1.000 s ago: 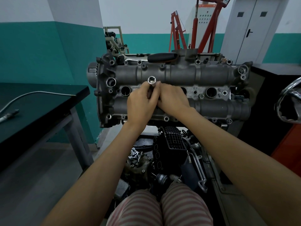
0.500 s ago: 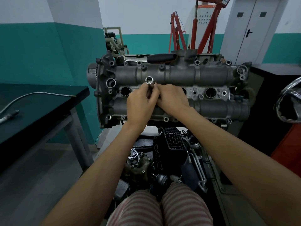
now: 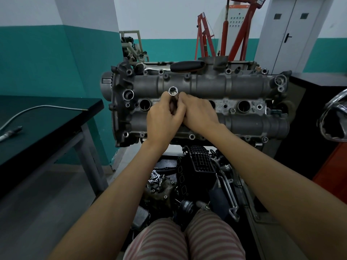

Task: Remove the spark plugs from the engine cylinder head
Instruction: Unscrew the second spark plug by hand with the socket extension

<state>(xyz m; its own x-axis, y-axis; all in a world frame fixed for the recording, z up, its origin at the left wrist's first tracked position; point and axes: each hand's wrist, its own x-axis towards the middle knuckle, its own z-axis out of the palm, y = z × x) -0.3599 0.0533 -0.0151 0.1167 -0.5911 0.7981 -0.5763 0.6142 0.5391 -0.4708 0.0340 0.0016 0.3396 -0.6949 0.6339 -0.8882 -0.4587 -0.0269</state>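
Now left hand (image 3: 163,121) and right hand (image 3: 199,114) both grip the socket (image 3: 172,94) standing in a head (image 3: 244,87) well, presumably to twist the plug loose by hand.

The lower shaft of the silver tubular metal socket (image 3: 173,94) is hidden between the left hand (image 3: 163,121) and right hand (image 3: 199,114). The plug well beneath is covered. The chrome curved part (image 3: 334,121) at right is cut off by the frame edge; its identity cannot be determined.
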